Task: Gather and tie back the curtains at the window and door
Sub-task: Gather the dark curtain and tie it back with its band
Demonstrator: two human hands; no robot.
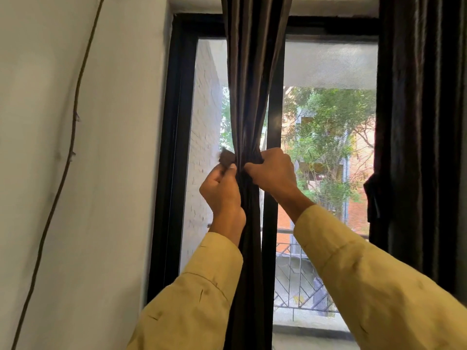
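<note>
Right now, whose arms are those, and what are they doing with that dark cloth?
They belong to a person, not a machine. A camera worn on their head looks out at the hands, so you see what they see. The right hand grips a dark curtain bunched together in front of the window. The left hand pinches the end of a dark strap beside the bunch, likely for tying it. A second curtain hangs at the right.

A black-framed window (177, 122) sits in a white wall (113, 160). A dark curtain (250, 84) hangs before its central post; a thin cable (73, 137) runs down the wall.
</note>
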